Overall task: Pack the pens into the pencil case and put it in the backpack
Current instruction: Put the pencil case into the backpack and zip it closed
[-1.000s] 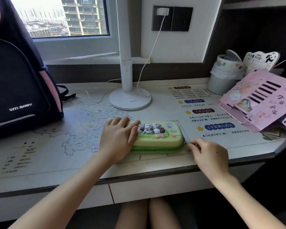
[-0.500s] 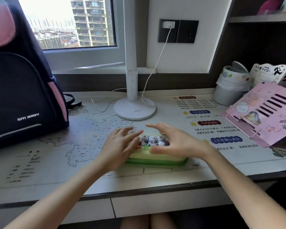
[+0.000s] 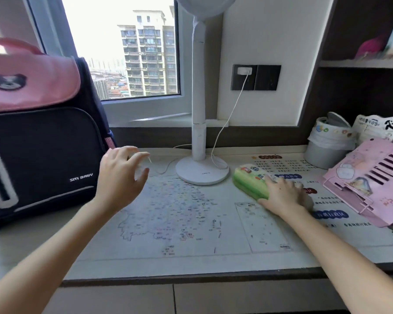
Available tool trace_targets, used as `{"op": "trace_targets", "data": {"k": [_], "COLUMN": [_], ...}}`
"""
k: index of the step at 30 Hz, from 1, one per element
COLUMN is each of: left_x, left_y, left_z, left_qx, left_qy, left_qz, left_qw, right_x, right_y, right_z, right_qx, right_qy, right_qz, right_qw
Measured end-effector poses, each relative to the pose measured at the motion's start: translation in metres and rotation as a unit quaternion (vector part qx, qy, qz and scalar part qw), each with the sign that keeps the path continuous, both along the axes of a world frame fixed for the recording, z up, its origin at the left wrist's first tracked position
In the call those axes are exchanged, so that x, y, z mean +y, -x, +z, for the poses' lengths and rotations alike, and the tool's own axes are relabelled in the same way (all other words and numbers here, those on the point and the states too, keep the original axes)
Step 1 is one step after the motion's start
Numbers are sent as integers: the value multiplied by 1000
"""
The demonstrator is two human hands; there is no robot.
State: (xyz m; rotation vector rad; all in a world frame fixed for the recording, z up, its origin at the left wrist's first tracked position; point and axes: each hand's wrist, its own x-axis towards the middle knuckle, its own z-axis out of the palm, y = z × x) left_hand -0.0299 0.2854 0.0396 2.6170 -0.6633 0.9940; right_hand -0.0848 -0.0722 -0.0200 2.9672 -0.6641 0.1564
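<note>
A green pencil case (image 3: 250,179) with cartoon stickers on its lid sits closed on the desk, right of the lamp base. My right hand (image 3: 284,194) is clamped over its near end, covering that part. No pens are visible. The dark blue backpack (image 3: 41,155) with a pink flap stands upright at the left of the desk, its flap down. My left hand (image 3: 120,175) hovers with fingers spread, holding nothing, just right of the backpack's side.
A white lamp (image 3: 201,171) with a round base stands at the back middle, its cable running to a wall socket (image 3: 254,77). At the right are a grey bin (image 3: 327,148) and a tilted pink book stand (image 3: 368,180). A printed map mat (image 3: 179,214) covers the desk.
My right hand took hold of the pencil case and moved it to the right, past the lamp base. My left hand left the case and went left toward the backpack. The view tilted up.
</note>
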Motion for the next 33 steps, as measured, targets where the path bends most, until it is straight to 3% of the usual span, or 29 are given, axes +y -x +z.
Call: {"op": "trace_targets", "data": {"k": [3,7,9,12,15,18,23,25,28,31,33], "left_x": [26,85,112,152,193,220,214,208,193,167,158], "left_y": [-9,-24,-32,-48,-64,-70,-52,-36,4,55,80], "left_z": [28,87,113,141,146,128,119,119,120,128,132], "left_qx": [-85,-196,-209,-117,80,206,146,122,106,159,131], "left_qy": [14,41,43,43,179,315,261,246,281,383,307], "left_qz": [60,176,232,328,415,338,340,324,276,82,25], "left_qw": [994,964,949,936,888,862,892,905,913,906,942], "right_x": [38,119,154,196,226,254,302,319,326,310,295], "right_y": [-18,-41,-44,-50,-63,-81,-99,-94,-74,-49,-34], "right_z": [21,67,86,108,116,116,117,116,121,141,160], "right_qx": [-76,-185,-228,-228,-186,-139,-105,-147,-259,-302,-318], "right_qy": [13,-107,-162,-263,-376,-480,-585,-568,-493,-511,-523], "right_qz": [35,192,253,319,326,307,305,314,288,280,286], "right_qw": [996,958,926,881,847,810,744,746,779,755,737]}}
